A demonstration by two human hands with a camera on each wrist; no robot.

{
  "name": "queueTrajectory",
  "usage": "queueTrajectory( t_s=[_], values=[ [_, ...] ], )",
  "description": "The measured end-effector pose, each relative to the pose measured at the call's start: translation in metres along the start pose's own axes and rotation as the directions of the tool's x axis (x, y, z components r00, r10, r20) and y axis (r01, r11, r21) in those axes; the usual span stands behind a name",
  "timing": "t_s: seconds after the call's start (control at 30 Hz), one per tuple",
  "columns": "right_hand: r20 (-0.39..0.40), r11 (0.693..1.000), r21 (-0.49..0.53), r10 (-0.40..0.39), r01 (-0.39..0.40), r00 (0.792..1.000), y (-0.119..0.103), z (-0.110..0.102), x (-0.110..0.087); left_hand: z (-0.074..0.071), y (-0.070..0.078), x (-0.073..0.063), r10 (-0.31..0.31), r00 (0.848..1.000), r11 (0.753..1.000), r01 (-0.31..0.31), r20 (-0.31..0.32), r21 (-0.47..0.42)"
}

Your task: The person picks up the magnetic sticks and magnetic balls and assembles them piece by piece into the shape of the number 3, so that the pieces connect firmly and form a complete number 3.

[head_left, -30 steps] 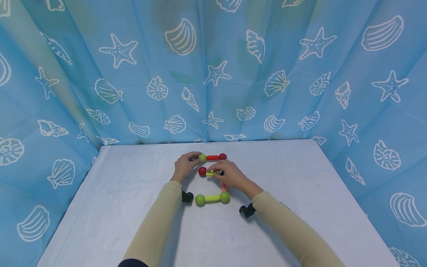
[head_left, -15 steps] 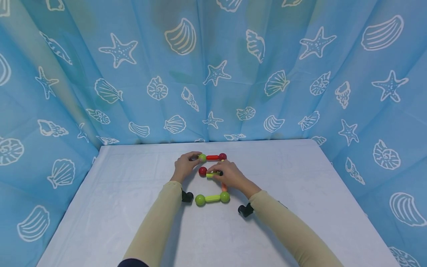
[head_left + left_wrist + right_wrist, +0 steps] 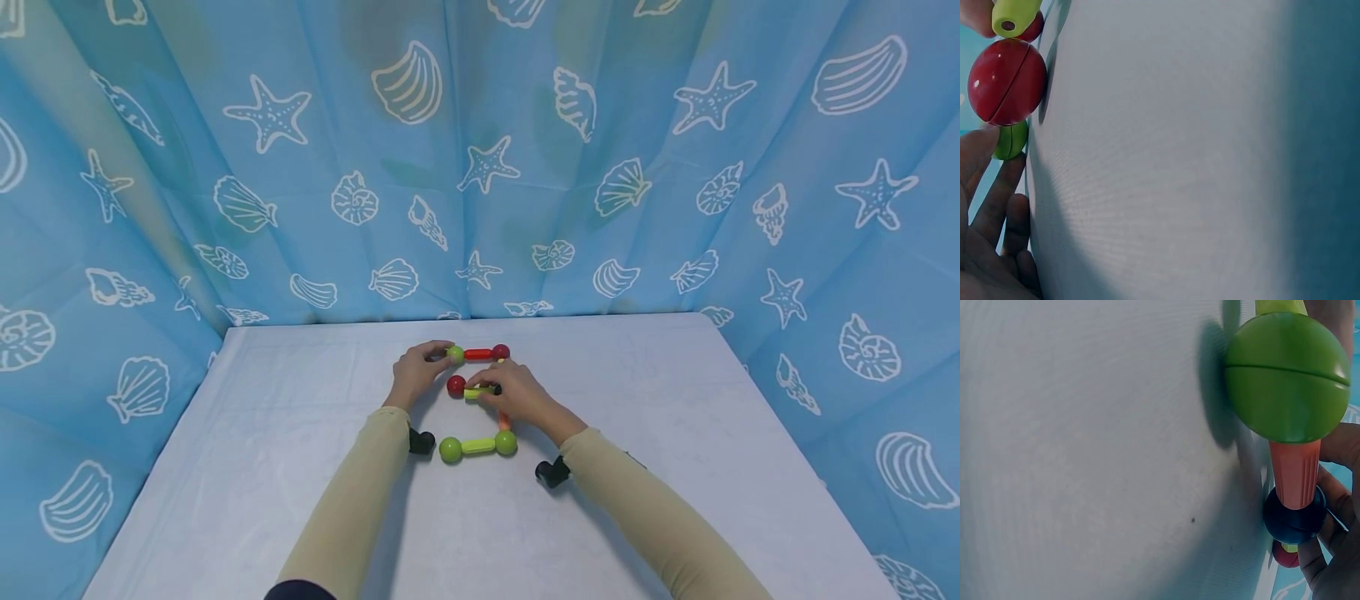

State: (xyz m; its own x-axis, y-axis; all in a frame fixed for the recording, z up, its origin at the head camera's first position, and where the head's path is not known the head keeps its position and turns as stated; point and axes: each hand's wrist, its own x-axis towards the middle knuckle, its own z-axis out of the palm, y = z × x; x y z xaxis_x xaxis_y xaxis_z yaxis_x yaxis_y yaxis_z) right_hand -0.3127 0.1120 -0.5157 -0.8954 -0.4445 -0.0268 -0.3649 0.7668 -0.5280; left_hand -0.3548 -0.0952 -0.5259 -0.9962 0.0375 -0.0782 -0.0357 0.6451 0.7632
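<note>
My left hand (image 3: 414,372) grips a green ball (image 3: 455,355) at the far left of a structure of balls and rods. From that ball a red rod (image 3: 477,354) runs to a dark red ball (image 3: 501,352). My right hand (image 3: 525,393) pinches a yellow-green rod (image 3: 472,394) beside a dark blue ball (image 3: 1295,515). The rod's holed end shows in the left wrist view, close to a red ball (image 3: 1007,81); whether they touch I cannot tell. An orange rod (image 3: 1295,472) links the dark blue ball to a near green ball (image 3: 1288,378).
At the near side, another yellow-green rod (image 3: 478,447) joins the near green ball to a green ball (image 3: 451,450) on its left. Everything lies on a white-covered table (image 3: 300,475). A blue shell-patterned curtain (image 3: 465,167) hangs behind and at both sides.
Over the last second my right hand has shifted very slightly left and nearer, with the pinched rod dipping a little away from the red ball. My left hand stays in place.
</note>
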Motion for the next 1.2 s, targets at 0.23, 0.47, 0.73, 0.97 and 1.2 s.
queueTrajectory(
  t_s=[0.23,0.47,0.73,0.97,1.2],
  values=[
    [-0.002,1.000,0.010,0.000,0.000,1.000,-0.0016,-0.0010,-0.0009,0.0014,-0.0007,0.0005,-0.003,1.000,1.000,0.003,-0.005,-0.006],
    [-0.003,1.000,0.003,-0.003,0.003,1.000,-0.0013,-0.0004,-0.0009,0.0017,0.0001,0.0007,-0.011,1.000,1.000,0.011,-0.006,0.003],
    [-0.005,1.000,-0.005,0.013,-0.013,1.000,-0.0014,0.0009,0.0009,0.0012,-0.0004,0.0012,-0.005,1.000,1.000,0.005,-0.011,0.002],
    [-0.005,1.000,-0.001,0.017,-0.017,1.000,-0.0015,0.0007,0.0008,0.0012,-0.0011,0.0003,0.009,1.000,1.000,-0.009,-0.019,0.010],
    [-0.010,1.000,0.002,0.017,-0.017,1.000,-0.0006,0.0009,0.0013,0.0016,-0.0019,0.0010,0.008,1.000,1.000,-0.008,-0.016,0.013]
  ],
)
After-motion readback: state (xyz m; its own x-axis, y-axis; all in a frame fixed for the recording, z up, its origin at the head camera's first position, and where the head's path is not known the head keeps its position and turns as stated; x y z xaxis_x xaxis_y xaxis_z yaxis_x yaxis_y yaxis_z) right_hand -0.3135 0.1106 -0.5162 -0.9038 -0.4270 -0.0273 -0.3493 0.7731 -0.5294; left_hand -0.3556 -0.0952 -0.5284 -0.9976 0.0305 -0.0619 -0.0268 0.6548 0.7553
